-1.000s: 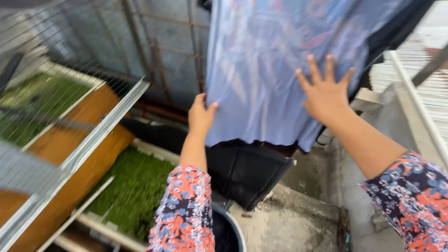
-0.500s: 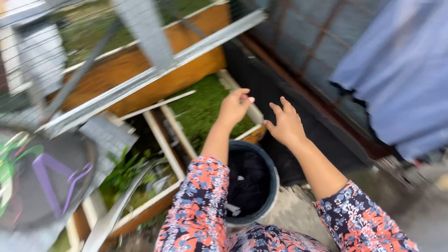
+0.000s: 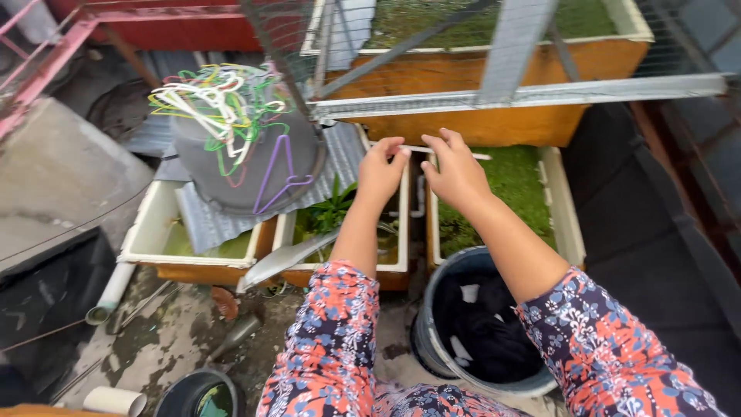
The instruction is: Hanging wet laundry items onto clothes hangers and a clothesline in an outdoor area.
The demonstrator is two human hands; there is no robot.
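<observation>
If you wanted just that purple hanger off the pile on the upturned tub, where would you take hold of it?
Probably by the purple hanger's lower triangle, coming from the near, right side of the grey tub. That end lies flat and alone on the tub's surface, while its upper end runs into the tangle of green and white hangers. Both the left hand and the right hand are empty.
</observation>
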